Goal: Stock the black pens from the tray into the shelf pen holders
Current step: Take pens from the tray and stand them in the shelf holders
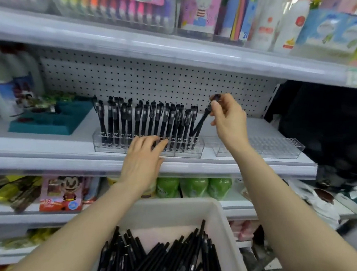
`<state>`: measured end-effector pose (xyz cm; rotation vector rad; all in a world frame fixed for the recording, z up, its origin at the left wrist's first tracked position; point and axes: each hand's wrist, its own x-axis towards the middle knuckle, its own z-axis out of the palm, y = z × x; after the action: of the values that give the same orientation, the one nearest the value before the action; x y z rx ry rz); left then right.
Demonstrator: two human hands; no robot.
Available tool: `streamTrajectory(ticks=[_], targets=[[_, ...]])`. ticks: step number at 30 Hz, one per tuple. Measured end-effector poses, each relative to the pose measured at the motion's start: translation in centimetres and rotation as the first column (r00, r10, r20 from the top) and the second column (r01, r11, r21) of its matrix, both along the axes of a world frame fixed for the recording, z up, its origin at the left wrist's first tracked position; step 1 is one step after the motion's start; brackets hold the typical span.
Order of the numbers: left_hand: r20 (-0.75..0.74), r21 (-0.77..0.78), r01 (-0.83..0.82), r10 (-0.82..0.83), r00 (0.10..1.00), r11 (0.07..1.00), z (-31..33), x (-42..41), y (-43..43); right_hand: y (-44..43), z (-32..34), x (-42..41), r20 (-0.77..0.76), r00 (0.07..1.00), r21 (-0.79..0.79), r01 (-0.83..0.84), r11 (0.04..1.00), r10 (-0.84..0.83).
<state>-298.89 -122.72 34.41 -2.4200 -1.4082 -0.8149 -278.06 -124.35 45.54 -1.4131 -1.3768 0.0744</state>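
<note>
A clear pen holder (187, 151) on the middle shelf carries several upright black pens (142, 121). My right hand (228, 118) pinches the cap end of one black pen (202, 120), which leans with its tip in the holder's right end. My left hand (143, 157) rests with straight fingers against the front of the holder. A second clear holder (270, 147) stands to the right with no pens in it. Below, a white tray (211, 209) holds several loose black pens (162, 262).
A teal organiser (50, 122) and white bottles (0, 85) stand on the shelf's left. White pegboard (147, 78) backs the shelf. The upper shelf carries markers and coloured paper; green bottles (194, 185) and snack packs sit below. A dark gap lies at right.
</note>
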Motion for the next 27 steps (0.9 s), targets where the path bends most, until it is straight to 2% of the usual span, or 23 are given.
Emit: streamTrajectory(ticks=[2,7,11,21,27], targets=[[0.006,0.005,0.006,-0.006,1.000,1.000,0.1,0.0,0.1,0.6,-0.4,-0.5,0.068,0.998,-0.030,-0.004,1.000,0.006],[0.017,0.009,0.009,-0.010,1.000,1.000,0.1,0.0,0.1,1.9,-0.3,-1.0,0.119,0.993,-0.060,0.029,0.998,-0.022],[0.013,0.025,0.004,-0.004,1.000,1.000,-0.3,0.1,0.2,2.5,-2.5,-1.2,0.211,0.977,-0.183,0.025,0.983,0.014],[0.015,0.023,0.004,-0.005,1.000,1.000,-0.5,0.2,0.0,1.8,-5.1,-1.4,0.168,0.986,-0.265,0.059,0.963,-0.015],[0.035,-0.128,0.028,-0.023,0.999,0.991,0.5,-0.1,-1.6,-2.6,-7.7,-1.9,0.045,0.999,-0.236,0.018,0.972,-0.008]])
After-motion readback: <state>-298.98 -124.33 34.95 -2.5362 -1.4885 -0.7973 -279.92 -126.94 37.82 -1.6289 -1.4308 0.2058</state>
